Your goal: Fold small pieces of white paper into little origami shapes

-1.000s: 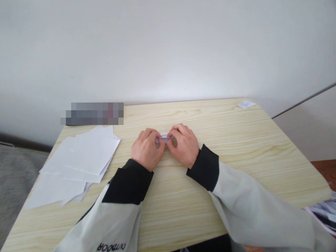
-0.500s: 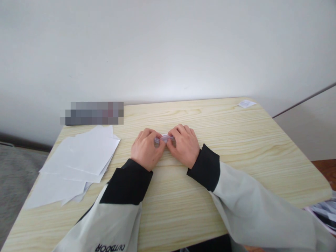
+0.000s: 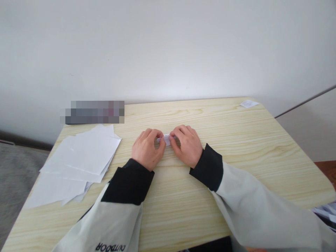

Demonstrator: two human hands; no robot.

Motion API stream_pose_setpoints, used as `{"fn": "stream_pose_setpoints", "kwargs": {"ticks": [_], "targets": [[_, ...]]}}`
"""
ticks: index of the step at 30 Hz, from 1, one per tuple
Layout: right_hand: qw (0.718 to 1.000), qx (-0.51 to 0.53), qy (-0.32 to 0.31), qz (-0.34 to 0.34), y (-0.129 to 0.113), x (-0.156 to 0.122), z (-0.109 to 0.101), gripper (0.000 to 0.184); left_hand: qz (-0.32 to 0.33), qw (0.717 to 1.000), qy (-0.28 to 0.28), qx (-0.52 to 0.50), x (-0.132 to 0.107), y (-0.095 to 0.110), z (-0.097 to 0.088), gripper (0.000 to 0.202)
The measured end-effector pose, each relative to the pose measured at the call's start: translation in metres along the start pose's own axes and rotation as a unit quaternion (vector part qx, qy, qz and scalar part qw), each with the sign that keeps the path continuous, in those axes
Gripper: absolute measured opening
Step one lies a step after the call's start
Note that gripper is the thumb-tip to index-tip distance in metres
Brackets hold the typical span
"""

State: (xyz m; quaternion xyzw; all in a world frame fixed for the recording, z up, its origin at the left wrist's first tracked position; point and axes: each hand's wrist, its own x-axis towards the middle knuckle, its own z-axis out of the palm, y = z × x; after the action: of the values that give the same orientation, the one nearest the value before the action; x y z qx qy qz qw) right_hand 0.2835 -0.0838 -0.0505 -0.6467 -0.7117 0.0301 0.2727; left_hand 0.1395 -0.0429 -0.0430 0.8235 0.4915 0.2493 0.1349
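Observation:
A small white piece of folded paper (image 3: 167, 140) is pinched between my two hands over the middle of the table. My left hand (image 3: 147, 148) grips its left end with thumb and index finger. On the other end, the thumb and index finger of my right hand (image 3: 187, 145) are closed in the same way. Only the part of the paper between the fingertips shows well; its ends are partly hidden by my fingers.
Several loose white sheets (image 3: 78, 154) overlap on the left of the wooden table (image 3: 168, 210). Behind them is a blurred-out dark object (image 3: 94, 112). A small folded white paper (image 3: 249, 103) lies at the far right corner. The wall (image 3: 168, 49) borders the back edge.
My hands have moved slightly apart, and more of the paper shows between the fingertips. Both hands still pinch it. The view has shifted a little.

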Motion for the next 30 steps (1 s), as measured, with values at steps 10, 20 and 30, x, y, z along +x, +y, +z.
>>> {"fn": "stream_pose_setpoints", "kwargs": {"ticks": [10, 20, 30], "targets": [[0.998, 0.054, 0.012, -0.024, 0.014, 0.001, 0.004, 0.016, 0.01, 0.997, -0.027, -0.066, 0.005, -0.016, -0.007, 0.013], [0.999, 0.037, 0.028, -0.02, 0.009, 0.0, 0.004, 0.018, 0.028, 0.999, -0.009, -0.038, 0.002, -0.008, -0.003, 0.014], [1.0, 0.017, 0.007, 0.013, 0.005, 0.0, 0.003, 0.013, -0.019, 0.999, -0.023, -0.012, 0.003, -0.006, -0.001, 0.013]]}}
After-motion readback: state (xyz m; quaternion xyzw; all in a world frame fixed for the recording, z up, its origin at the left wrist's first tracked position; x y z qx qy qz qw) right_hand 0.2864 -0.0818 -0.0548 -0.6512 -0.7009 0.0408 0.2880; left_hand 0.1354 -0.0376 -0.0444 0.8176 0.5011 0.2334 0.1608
